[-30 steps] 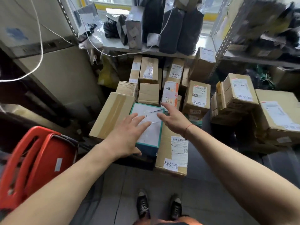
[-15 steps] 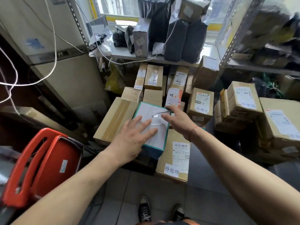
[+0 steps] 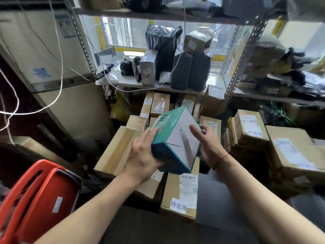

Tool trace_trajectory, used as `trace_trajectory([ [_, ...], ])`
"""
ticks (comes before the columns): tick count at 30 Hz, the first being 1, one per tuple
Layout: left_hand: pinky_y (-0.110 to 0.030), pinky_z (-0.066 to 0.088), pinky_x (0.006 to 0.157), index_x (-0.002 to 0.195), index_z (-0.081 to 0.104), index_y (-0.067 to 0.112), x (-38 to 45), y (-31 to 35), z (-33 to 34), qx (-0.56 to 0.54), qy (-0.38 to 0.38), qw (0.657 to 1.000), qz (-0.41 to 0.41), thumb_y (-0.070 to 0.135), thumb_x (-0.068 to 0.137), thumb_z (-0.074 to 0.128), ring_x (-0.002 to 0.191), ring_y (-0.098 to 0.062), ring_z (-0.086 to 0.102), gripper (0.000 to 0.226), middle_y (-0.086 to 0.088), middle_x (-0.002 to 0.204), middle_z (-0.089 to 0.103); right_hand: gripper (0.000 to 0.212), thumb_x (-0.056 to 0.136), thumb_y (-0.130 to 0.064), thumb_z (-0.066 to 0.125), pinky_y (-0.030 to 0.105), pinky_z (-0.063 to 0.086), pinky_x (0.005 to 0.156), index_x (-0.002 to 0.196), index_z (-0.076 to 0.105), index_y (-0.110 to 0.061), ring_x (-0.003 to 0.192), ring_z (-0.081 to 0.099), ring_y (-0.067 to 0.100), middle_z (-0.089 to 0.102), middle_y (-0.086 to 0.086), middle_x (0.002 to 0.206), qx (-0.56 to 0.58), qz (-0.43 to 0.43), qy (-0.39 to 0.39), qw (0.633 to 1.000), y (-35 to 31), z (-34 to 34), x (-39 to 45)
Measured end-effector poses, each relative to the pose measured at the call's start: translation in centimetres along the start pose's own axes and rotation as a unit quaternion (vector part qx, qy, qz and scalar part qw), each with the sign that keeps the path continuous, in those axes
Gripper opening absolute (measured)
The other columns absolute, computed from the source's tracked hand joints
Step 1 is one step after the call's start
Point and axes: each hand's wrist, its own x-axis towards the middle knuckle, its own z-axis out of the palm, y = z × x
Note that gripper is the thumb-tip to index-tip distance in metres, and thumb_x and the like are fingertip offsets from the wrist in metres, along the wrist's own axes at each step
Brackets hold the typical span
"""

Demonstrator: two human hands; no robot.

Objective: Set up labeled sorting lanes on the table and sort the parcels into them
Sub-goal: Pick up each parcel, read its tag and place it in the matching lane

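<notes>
A teal-and-white box (image 3: 177, 138) is lifted and tilted above the pile of cardboard parcels on the floor. My left hand (image 3: 143, 154) grips its left side and bottom edge. My right hand (image 3: 206, 143) holds its right side, fingers against the white face. Below it lie a long brown carton (image 3: 117, 150) and a carton with a white handwritten label (image 3: 181, 194). More labelled cartons (image 3: 249, 127) are stacked to the right and behind.
A red basket (image 3: 35, 196) stands at lower left. A metal shelf (image 3: 175, 87) carries grey and black mailer bags. A cabinet and hanging white cords fill the left. Dark floor shows at the bottom right.
Both hands closed on the teal-and-white box and raised it off the pile, tipping it up. The camera view has tilted upward toward the shelf.
</notes>
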Motion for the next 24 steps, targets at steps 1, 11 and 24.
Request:
trace_trajectory([
  [1,-0.054,0.042,0.119,0.162,0.040,0.026,0.4,-0.1,0.3,0.011,0.008,1.000,0.007,0.043,0.076,0.093,0.147,-0.028,0.041,0.102,-0.007,0.164,0.043,0.120,0.055,-0.070,0.094,0.061,0.054,0.106,0.149,0.038,-0.021,0.123,0.069,0.032,0.063,0.011,0.141,0.010,0.005,-0.017,1.000,-0.1,-0.2,0.1],
  [11,-0.068,0.053,0.101,0.147,0.061,0.009,0.8,0.9,3.7,0.215,0.088,0.937,0.263,0.008,0.094,0.076,0.149,-0.050,0.036,0.056,-0.022,0.160,0.046,0.068,0.095,-0.051,0.069,0.066,0.051,0.103,0.152,0.049,-0.019,0.132,0.060,0.044,0.056,0.022,0.150,0.201,0.071,-0.151,0.965,2.6,1.6,-1.1],
  [24,-0.053,0.059,0.099,0.136,0.059,0.040,2.5,2.4,1.5,-0.370,-0.137,0.856,-0.335,0.062,0.105,0.048,0.120,-0.024,0.067,0.040,-0.001,0.130,0.070,0.054,0.104,-0.051,0.055,0.062,0.021,0.128,0.143,0.064,-0.016,0.125,0.062,0.036,0.061,0.015,0.136,0.336,0.161,-0.076,0.925,5.3,-3.9,-2.1],
])
